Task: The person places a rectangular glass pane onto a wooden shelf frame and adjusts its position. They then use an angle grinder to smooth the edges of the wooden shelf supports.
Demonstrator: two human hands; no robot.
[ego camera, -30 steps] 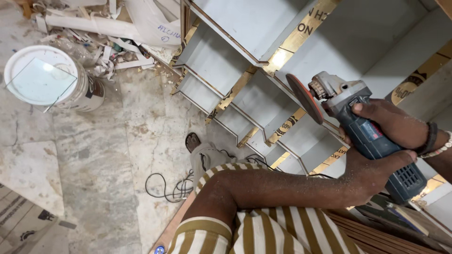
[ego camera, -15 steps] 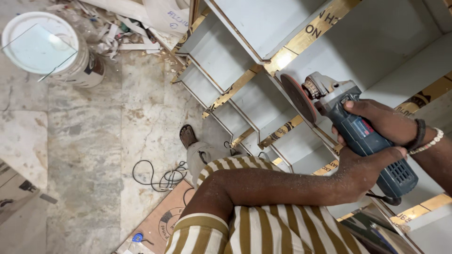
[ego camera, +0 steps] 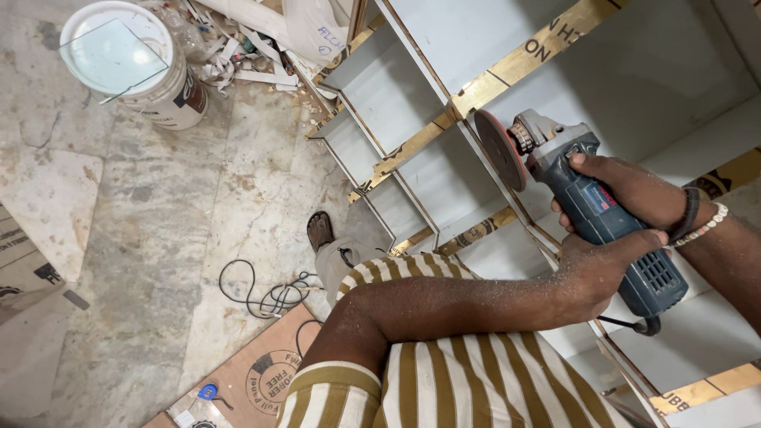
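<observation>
Both of my hands hold a blue angle grinder (ego camera: 596,214) with a reddish sanding disc (ego camera: 500,149). My right hand (ego camera: 634,190), with bracelets at the wrist, grips the body from above. My left hand (ego camera: 598,265) wraps it from below, the forearm dusted with sawdust. The disc faces the edge of a white shelf divider (ego camera: 507,198) in a white cabinet frame (ego camera: 412,103) with brown taped edges. Whether the disc touches the edge is unclear.
A white bucket (ego camera: 170,99) topped with a glass pane stands at the upper left on the stone floor, with scrap pieces beside it. A black cable (ego camera: 265,293) lies coiled near my sandalled foot (ego camera: 319,230). Cardboard sheets (ego camera: 254,380) lie below.
The view has shifted, so the bucket sits lower and further right in the frame. The grinder and both hands have moved slightly lower left along the cabinet, grip unchanged.
</observation>
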